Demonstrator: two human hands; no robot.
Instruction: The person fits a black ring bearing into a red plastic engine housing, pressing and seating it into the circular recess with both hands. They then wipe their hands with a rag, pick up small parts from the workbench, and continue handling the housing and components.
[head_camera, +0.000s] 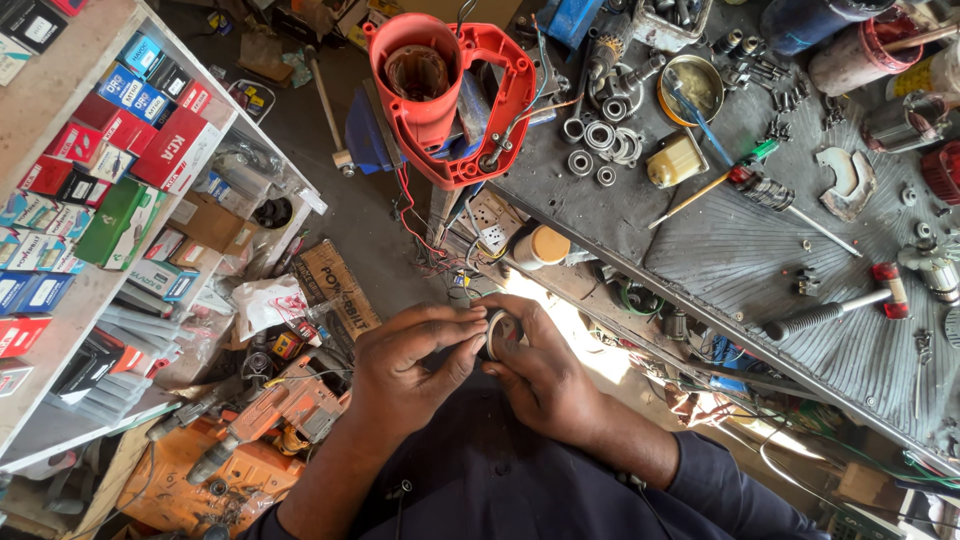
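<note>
I see both hands meeting at the centre of the view, just below the workbench edge. The right hand (545, 375) cups a small pale ring (497, 333), thumb and fingertips pinching its rim. The left hand (410, 365) closes in from 9 o'clock; its thumb and forefinger press together on the ring's near edge, the other fingers curled beneath. The ring sits between the two hands, held in the air above the lap.

At 12 o'clock from the hands, a red tool housing (450, 90) stands on the bench corner, wires hanging below it. At 1 o'clock lies a cluster of bearings (598, 150). At 3 o'clock a hammer (835, 310) rests on the ribbed mat (760, 250). At 9 o'clock, shelves (60, 90) carry coloured boxes. At 8 o'clock an orange drill (270, 415) lies on the floor.
</note>
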